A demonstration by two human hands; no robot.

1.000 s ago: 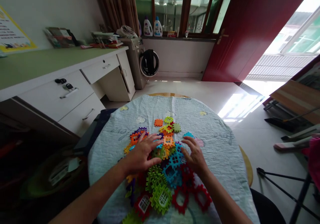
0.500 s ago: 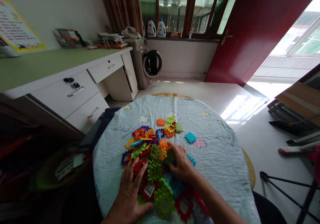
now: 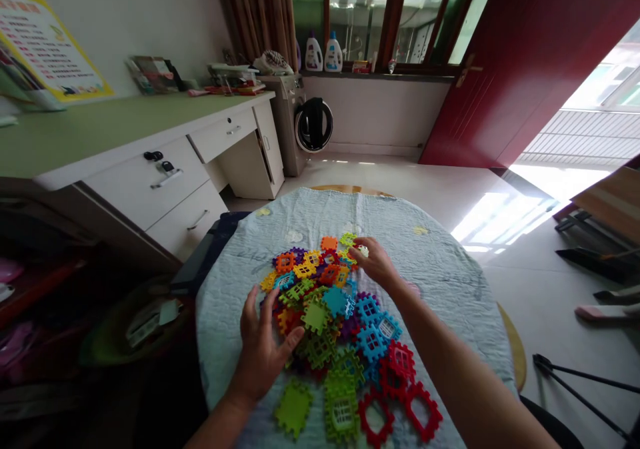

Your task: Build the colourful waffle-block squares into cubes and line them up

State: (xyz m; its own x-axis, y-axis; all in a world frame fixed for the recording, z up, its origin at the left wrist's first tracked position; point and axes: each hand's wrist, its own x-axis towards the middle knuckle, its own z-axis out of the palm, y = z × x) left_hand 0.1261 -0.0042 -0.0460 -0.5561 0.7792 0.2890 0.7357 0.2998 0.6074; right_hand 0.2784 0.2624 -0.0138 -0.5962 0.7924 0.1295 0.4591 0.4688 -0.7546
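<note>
A heap of interlocking plastic building pieces (image 3: 316, 317) in several colours lies on the cloth-covered round table. My left hand (image 3: 263, 349) is at the heap's left side, fingers spread and thumb over its edge, holding nothing. My right hand (image 3: 376, 262) reaches to the far right edge of the heap, with thumb and fingers closed around a light green piece (image 3: 362, 250), mostly hidden by the hand. Blue window pieces (image 3: 371, 341) lie below my right forearm, red frame pieces (image 3: 424, 410) nearer me. A green square (image 3: 293, 407) lies apart at the near left.
The pale quilted tablecloth (image 3: 450, 289) covers the table around the heap. A desk with drawers (image 3: 145, 189) stands at left, a washing machine (image 3: 290, 122) with its door open beyond it. A black stand leg (image 3: 580, 369) is at right.
My right hand has moved from the middle of the heap to its far edge, uncovering blue and red pieces. My left hand has shifted slightly. The pieces lie more spread toward me and rightward.
</note>
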